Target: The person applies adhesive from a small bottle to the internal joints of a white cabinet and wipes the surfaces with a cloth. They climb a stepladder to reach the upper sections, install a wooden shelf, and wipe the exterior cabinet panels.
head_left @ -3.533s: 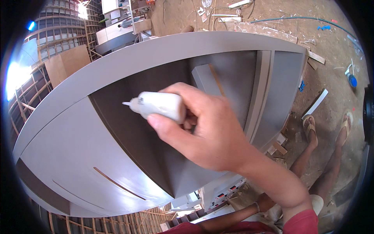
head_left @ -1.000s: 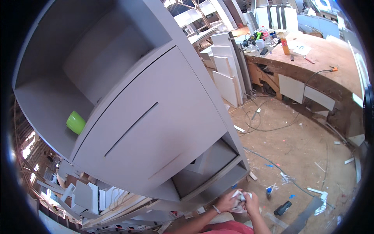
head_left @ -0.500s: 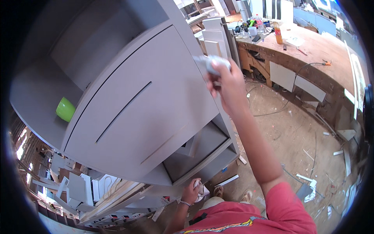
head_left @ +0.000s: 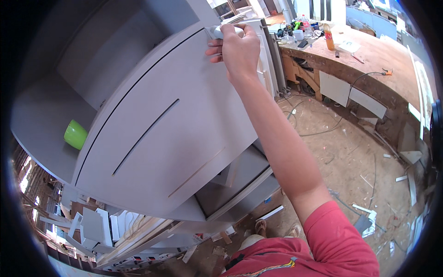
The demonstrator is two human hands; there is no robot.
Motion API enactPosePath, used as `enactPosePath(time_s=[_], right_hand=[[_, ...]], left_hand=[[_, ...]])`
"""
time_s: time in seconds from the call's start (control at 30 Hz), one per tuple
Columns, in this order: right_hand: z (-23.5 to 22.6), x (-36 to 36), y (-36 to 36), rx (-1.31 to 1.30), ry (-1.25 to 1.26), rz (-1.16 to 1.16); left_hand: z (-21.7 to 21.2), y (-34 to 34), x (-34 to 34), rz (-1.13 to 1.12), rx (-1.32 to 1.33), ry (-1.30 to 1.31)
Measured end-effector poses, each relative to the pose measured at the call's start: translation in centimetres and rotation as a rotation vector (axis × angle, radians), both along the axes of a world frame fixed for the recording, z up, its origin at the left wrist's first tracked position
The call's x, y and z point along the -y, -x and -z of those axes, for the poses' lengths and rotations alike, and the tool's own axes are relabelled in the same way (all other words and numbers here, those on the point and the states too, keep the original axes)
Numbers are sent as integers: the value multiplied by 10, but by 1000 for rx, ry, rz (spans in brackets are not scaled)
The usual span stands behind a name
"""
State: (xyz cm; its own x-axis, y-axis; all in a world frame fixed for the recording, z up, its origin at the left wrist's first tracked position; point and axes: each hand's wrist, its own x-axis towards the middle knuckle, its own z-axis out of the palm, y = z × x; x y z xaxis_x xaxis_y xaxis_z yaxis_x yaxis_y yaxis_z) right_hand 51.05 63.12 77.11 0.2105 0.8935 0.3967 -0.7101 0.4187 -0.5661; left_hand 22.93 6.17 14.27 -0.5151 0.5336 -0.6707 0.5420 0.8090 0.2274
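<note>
My right hand (head_left: 239, 50) reaches up to the top right corner of a grey cabinet front panel (head_left: 152, 152). Between its thumb and forefinger it grips a pale, rounded object (head_left: 237, 32) whose kind I cannot make out; the other fingers are loosely spread near the panel. A long dark slot (head_left: 146, 136) runs slantwise across the panel, and a thinner brownish line (head_left: 197, 171) lies below it. Inside the compartment to the left rests a bright green cup (head_left: 75, 135), tilted. My left hand is out of view.
An open compartment (head_left: 237, 177) lies below the panel. To the right stands a wooden workbench (head_left: 369, 57) with bottles, a cable and small tools. Offcuts and cords litter the floor (head_left: 337, 152). Boards (head_left: 138, 235) are stacked at lower left.
My right hand has moved up and left with the pale object, from beside the panel's right edge to its top corner. My left hand, low by the cabinet before, has left the view.
</note>
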Motion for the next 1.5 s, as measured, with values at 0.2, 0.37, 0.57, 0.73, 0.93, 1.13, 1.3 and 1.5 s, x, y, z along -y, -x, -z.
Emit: enactPosePath(time_s=[0.2,0.37,0.57,0.73,0.93,1.13,1.3,1.5], right_hand=[[-6,2,11,4,30,34],[-7,4,21,-31,29,72],[-8,13,32,-128,43,48],[-9,17,37,-174,58,38],[-8,17,41,-174,45,56],[-10,20,42,-186,59,41],[-8,16,45,-253,47,23],[-6,17,51,-257,21,59]], left_hand=[[0,6,-5,-34,4,-50],[-7,12,-23,-53,-30,-115],[-15,11,-37,-73,13,-145],[-13,15,-17,-31,57,-139],[3,24,10,-41,46,-104],[9,31,20,-43,8,-114],[8,36,14,-22,-45,-145],[-2,22,-2,-18,-135,-173]])
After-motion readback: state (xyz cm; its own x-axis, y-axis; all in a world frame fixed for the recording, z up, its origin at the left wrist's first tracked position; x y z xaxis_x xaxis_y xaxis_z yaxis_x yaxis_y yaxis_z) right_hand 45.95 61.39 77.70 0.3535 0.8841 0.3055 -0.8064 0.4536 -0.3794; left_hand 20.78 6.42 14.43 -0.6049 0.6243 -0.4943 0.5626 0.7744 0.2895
